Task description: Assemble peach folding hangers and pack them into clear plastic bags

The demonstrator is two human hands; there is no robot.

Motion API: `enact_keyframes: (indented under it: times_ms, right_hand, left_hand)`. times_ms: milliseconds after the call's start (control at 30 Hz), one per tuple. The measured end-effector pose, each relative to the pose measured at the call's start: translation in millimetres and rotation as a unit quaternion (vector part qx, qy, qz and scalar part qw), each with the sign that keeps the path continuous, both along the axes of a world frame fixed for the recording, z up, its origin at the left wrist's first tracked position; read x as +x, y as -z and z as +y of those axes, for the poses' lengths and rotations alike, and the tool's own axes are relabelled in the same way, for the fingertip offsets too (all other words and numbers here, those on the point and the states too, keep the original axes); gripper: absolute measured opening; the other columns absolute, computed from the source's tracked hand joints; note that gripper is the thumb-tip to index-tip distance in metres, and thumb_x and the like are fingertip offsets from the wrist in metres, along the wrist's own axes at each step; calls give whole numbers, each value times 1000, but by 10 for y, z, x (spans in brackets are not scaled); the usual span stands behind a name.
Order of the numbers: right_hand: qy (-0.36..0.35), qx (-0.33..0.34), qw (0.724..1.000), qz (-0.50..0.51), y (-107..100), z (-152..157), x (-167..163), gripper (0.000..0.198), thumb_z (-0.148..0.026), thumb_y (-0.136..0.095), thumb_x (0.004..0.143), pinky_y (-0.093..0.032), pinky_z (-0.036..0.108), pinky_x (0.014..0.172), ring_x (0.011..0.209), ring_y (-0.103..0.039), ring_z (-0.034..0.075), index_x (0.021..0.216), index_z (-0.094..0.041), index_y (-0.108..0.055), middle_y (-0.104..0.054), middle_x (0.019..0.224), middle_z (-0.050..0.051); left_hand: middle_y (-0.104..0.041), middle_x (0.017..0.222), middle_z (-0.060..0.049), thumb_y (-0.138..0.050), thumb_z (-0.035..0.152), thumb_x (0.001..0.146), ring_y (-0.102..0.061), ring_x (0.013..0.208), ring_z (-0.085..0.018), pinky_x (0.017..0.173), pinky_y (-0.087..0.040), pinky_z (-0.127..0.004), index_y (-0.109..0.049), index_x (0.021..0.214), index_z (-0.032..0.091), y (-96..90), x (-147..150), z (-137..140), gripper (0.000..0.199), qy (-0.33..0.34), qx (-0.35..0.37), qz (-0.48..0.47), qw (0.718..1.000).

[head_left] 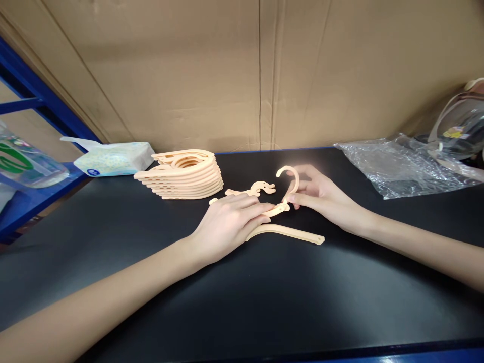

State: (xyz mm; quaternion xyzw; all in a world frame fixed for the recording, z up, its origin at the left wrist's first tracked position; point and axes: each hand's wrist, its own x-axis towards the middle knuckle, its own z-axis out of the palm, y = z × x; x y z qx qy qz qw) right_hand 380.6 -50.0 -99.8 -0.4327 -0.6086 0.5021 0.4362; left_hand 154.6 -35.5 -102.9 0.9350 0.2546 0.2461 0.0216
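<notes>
My right hand (310, 190) pinches a cream plastic hanger hook (296, 177), its curved tip raised and pointing left. My left hand (231, 222) is closed on a slim hanger arm (275, 210), whose end meets the foot of the hook; whether the two are joined I cannot tell. Just in front of my fingers, a loose curved hanger arm (291, 232) lies on the black tabletop (287, 297). Behind the left hand rests another cream piece (263, 187) with small holes, partly hidden by that hand.
A stack of several folded cream hangers (181, 181) stands at the back left, beside a tissue pack (117, 157). At right lie a clear plastic bag (404, 166) and a transparent container (459, 126). Cardboard (196, 75) rises behind the table; a blue rack (56, 116) borders the left.
</notes>
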Motion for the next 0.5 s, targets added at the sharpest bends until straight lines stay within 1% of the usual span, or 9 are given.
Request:
enact_keyframes:
  times_ms: [233, 367, 500]
  right_hand:
    - [19, 48, 998, -21, -10, -40, 6, 48, -24, -67, 80, -53, 31, 76, 75, -62, 12, 120, -23, -40, -65, 81, -4]
    - [20, 43, 999, -25, -34, -42, -5, 54, -22, -66, 79, -54, 31, 74, 70, -62, 12, 126, -24, -38, -63, 77, -5]
    - [12, 46, 999, -26, -44, -36, -12, 55, -20, -66, 78, -54, 31, 72, 67, -60, 11, 127, -23, -41, -62, 75, -6]
  left_hand:
    - [-67, 85, -2, -47, 29, 98, -63, 80, -16, 67, -44, -27, -66, 116, 18, -2, -1, -4, 29, 2, -1, 11, 1000]
    - [-67, 84, -1, -46, 30, 98, -62, 78, -15, 65, -43, -26, -66, 116, 18, -9, 6, -13, 29, -1, 3, 13, 1000]
    - [-66, 83, -1, -45, 31, 98, -62, 77, -15, 64, -43, -26, -66, 117, 19, -16, 9, -19, 30, -2, 4, 19, 1000]
